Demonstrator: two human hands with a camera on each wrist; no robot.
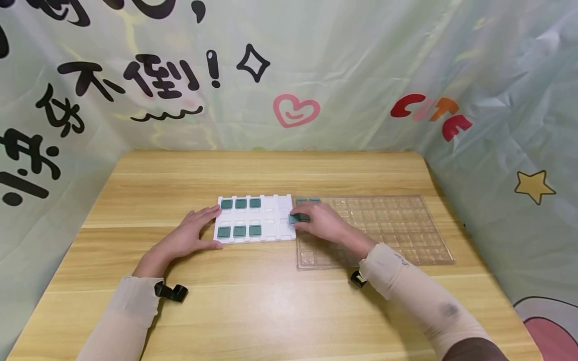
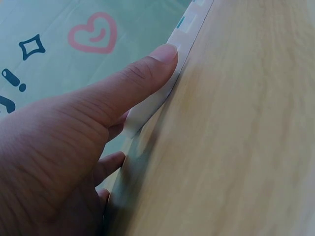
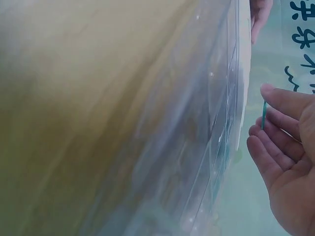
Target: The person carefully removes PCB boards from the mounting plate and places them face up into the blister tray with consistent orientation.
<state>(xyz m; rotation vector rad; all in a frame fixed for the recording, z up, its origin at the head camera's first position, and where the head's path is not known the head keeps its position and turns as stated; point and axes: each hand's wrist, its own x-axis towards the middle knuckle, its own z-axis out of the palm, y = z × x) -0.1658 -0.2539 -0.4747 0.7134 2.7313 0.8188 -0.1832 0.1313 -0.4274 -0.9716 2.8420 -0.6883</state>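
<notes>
A white tray (image 1: pixel 271 219) lies on the table with several small green circuit-board chips (image 1: pixel 241 203) in two rows at its left; its right pockets hold none. My left hand (image 1: pixel 191 233) rests against the tray's left end, fingers near the back corner and thumb (image 2: pixel 147 73) along the front edge. Over the right end, my right hand (image 1: pixel 327 223) pinches one green chip (image 1: pixel 294 219) between thumb and fingers. Edge-on in the right wrist view, that chip (image 3: pixel 264 115) looks like a thin green plate. More chips (image 1: pixel 314 200) sit in the clear tray, partly behind my right hand.
A clear plastic tray (image 1: pixel 397 220) with many pockets lies right beside the white tray, under my right forearm. Both are on a wooden table (image 1: pixel 253 301). A printed cloth (image 1: pixel 343 75) hangs behind the table and along its sides.
</notes>
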